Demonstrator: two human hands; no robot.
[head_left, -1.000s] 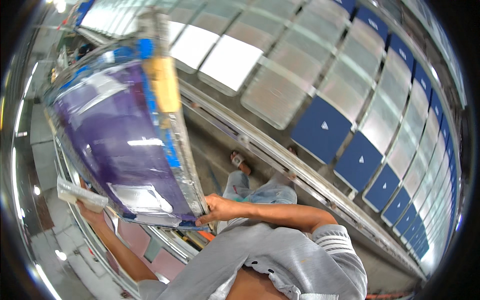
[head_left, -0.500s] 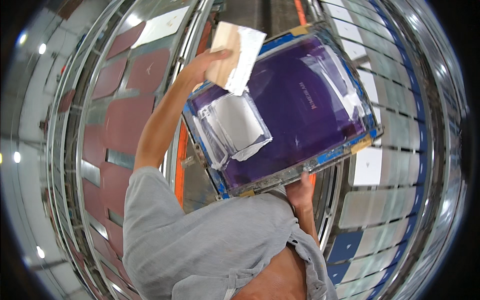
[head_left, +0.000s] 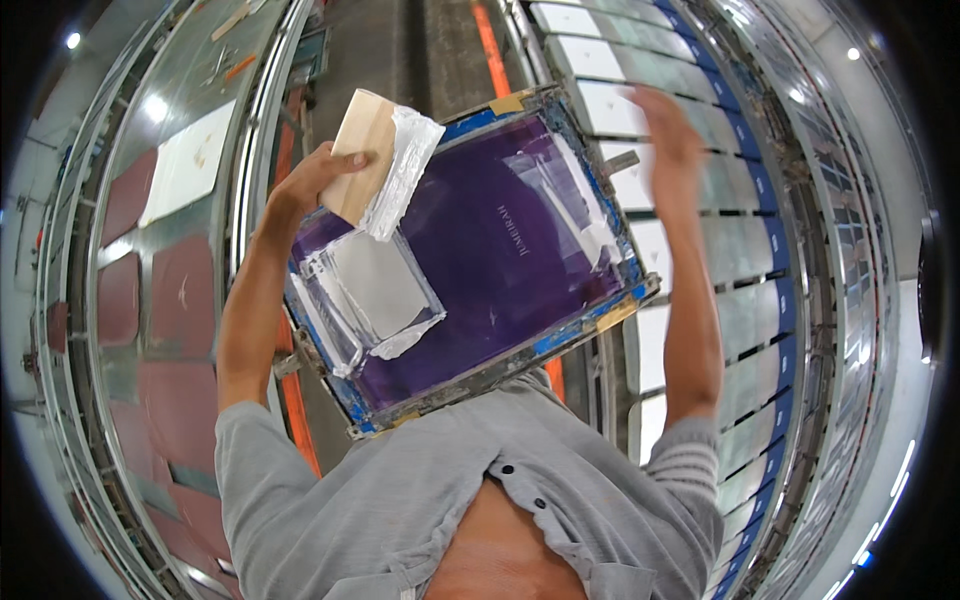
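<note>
My left hand [head_left: 325, 170] grips a pale wooden block [head_left: 355, 160] whose right edge [head_left: 400, 165] is coated in thick white paste. Below it is a framed screen [head_left: 480, 260] with a glossy purple middle, blue and yellow tape round its border, a square white patch [head_left: 368, 285] at left and white smears at right. The screen's lower edge reaches my grey shirt; I cannot tell what bears its weight. My right hand [head_left: 670, 135], blurred by motion, is raised at the screen's upper right; its fingers are too smeared to read.
Long metal-railed tables run along both sides: the left [head_left: 230, 110] bears maroon and white panels [head_left: 180, 275], the right [head_left: 535, 50] rows of white, translucent and blue-edged panels [head_left: 590, 105]. Between them are a dark floor [head_left: 385, 55] and orange strips [head_left: 485, 35].
My right hand has left the screen's lower edge and risen on the right. The screen and left hand with the block sit further left in view, as my view has turned.
</note>
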